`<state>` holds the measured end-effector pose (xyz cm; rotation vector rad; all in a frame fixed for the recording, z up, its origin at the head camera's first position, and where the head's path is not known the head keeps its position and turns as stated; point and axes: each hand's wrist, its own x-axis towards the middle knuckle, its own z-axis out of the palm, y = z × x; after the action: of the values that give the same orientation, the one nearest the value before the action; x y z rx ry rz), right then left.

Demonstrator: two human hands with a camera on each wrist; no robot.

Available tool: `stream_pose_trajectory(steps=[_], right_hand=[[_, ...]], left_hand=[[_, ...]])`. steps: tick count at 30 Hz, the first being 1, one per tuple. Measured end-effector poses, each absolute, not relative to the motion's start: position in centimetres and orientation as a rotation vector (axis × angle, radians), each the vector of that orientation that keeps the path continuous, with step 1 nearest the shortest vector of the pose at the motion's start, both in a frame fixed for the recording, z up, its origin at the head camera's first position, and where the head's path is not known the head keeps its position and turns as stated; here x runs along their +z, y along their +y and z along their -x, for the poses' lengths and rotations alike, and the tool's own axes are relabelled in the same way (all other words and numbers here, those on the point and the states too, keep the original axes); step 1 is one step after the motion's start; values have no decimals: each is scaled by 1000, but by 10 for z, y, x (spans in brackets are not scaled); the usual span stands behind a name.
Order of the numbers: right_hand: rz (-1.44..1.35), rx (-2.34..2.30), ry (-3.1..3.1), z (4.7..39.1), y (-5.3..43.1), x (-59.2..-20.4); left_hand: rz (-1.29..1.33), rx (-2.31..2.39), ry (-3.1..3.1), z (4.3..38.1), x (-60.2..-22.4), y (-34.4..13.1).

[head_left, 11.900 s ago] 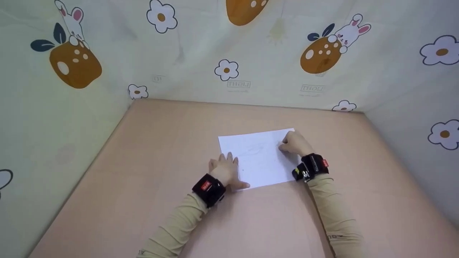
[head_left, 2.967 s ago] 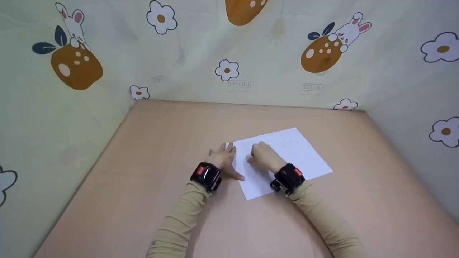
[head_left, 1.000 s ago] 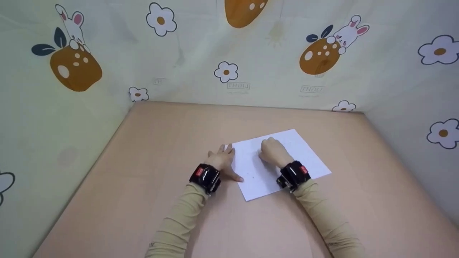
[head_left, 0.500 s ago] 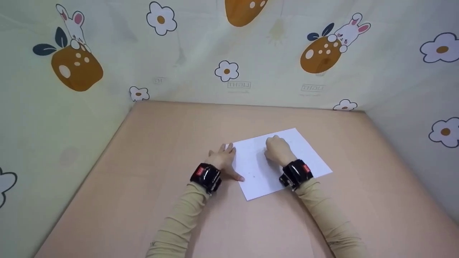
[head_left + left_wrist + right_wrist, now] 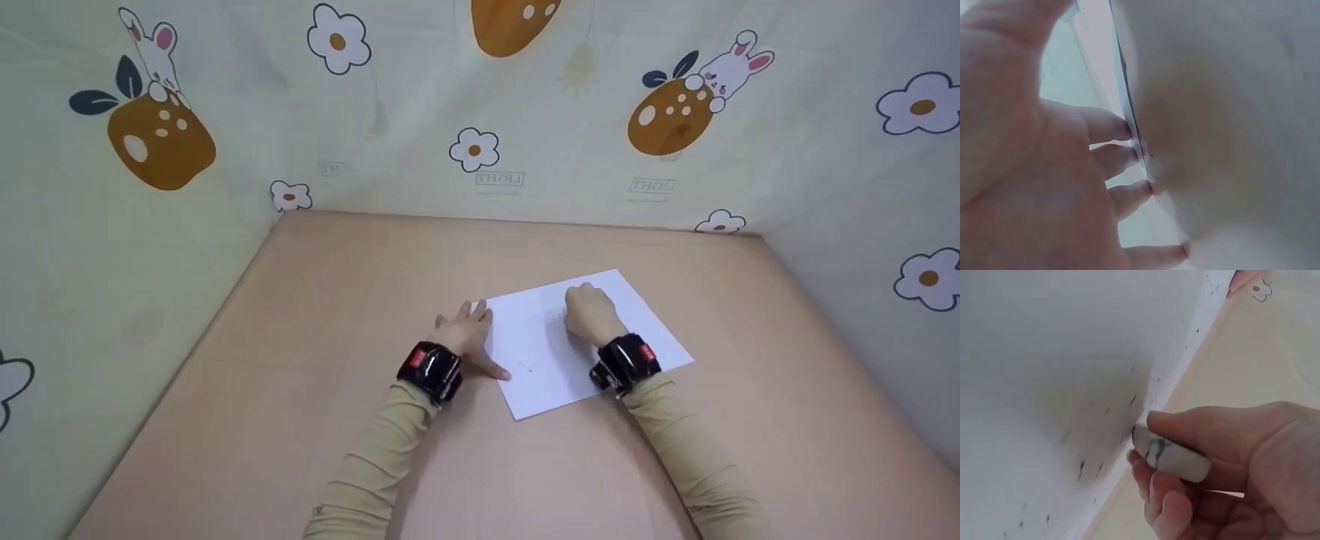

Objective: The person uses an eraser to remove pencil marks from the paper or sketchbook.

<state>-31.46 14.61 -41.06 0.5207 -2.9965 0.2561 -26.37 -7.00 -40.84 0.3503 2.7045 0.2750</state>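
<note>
A white sheet of paper [image 5: 525, 337] lies askew on the table, with dark crumbs and smudges on it. My right hand [image 5: 591, 313] is over the paper's right half. In the right wrist view it pinches a worn white eraser [image 5: 1176, 458] with grey marks, one end at the paper [image 5: 1027, 410]. My left hand [image 5: 466, 337] presses the paper's left edge with spread fingers. The left wrist view shows its fingertips [image 5: 1143, 191] along that edge. From the head view the eraser is hidden behind the right hand.
The table [image 5: 315, 315] has a tan surface. Pale cloth walls [image 5: 405, 112] printed with flowers, rabbits and orange fruit rise at its back and both sides. A black camera band sits on each wrist.
Since long before, the paper has turned askew. Over the last three seconds the right hand has moved rightward across it with the eraser. The left hand has stayed put lately.
</note>
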Motion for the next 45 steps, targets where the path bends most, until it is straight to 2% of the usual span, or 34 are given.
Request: stream_pose_trajectory(steps=[4, 12, 19, 27, 34, 36, 41, 45], right_hand=[[-645, 387, -3027, 317, 143, -412], [-397, 249, -2988, 317, 145, -408], [-714, 453, -3059, 318, 138, -409], [-426, 258, -2997, 316, 144, -408], [-739, 457, -3103, 314, 138, -410], [-706, 500, -3139, 314, 139, -408], [-499, 275, -3078, 309, 142, -405], [-664, 249, -3081, 301, 131, -404]], left_hand=[[-340, 256, 2704, 264, -409, -71], [-343, 287, 2701, 263, -408, -70], [-338, 280, 2702, 264, -407, -71], [-354, 312, 2698, 263, -407, -69], [-329, 297, 2700, 264, -409, -69], [-333, 296, 2702, 264, -408, -69], [-345, 293, 2704, 262, -407, -68], [-339, 278, 2708, 263, -407, -68]])
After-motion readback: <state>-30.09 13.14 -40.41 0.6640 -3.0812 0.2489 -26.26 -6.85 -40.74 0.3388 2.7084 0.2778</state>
